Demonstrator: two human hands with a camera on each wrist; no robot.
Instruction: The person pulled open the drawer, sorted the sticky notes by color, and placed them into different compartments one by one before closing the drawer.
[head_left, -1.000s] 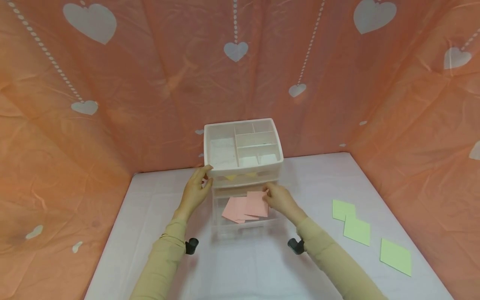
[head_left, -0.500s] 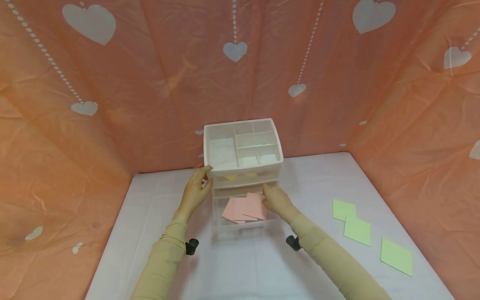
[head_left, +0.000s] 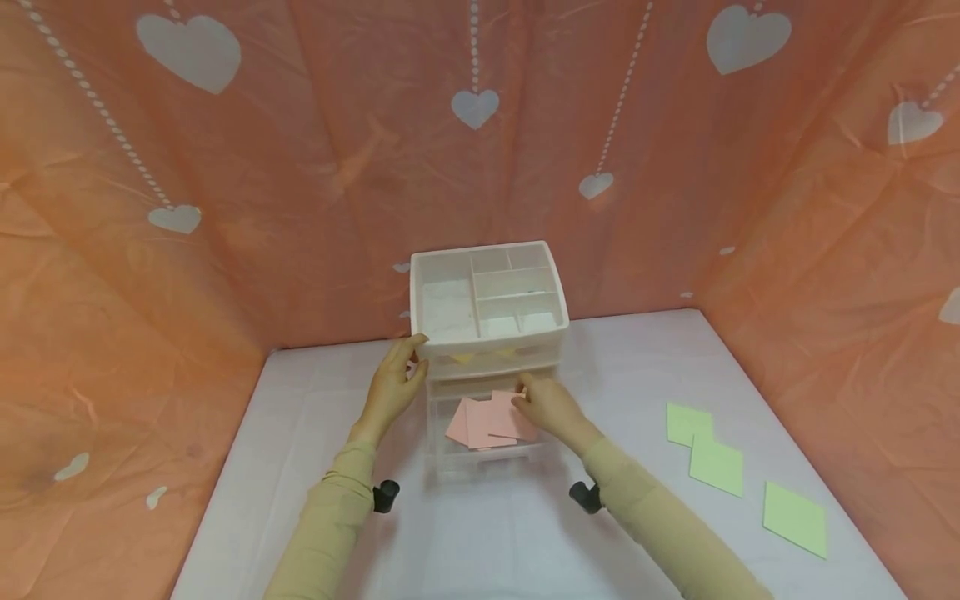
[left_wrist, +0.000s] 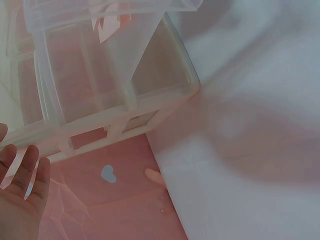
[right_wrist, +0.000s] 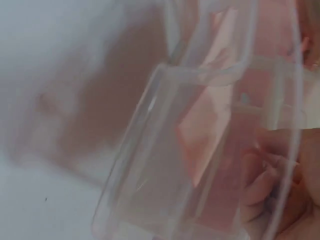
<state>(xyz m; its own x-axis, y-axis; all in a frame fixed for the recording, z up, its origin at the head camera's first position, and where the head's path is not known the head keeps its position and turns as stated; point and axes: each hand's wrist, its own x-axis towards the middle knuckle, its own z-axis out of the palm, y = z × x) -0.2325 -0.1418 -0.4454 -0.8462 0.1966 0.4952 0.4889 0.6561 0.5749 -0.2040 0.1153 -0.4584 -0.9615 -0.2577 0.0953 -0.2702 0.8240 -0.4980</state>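
Observation:
A white plastic drawer organizer (head_left: 487, 340) stands on the table with a lower clear drawer (head_left: 480, 457) pulled out. Several pink sticky notes (head_left: 478, 423) lie fanned in that drawer. My right hand (head_left: 553, 408) reaches over the drawer's right side and pinches the upper right part of the rightmost pink note; in the right wrist view, its curled fingers (right_wrist: 260, 185) show through the clear drawer wall. At the organizer's front left corner rests my left hand (head_left: 392, 383); in the left wrist view its fingers (left_wrist: 27, 165) lie nearly straight against the side.
Three green sticky notes (head_left: 717, 465) lie on the white tablecloth (head_left: 300, 433) at the right, two overlapping. Yellow pieces (head_left: 463, 358) show inside the closed upper drawer. The organizer's top tray (head_left: 446, 304) is divided into compartments. Orange heart-print curtains (head_left: 345, 208) enclose the table.
My right hand has shifted slightly left over the drawer, and the rightmost pink note has turned a little beneath it. The left hand stays at the organizer's corner.

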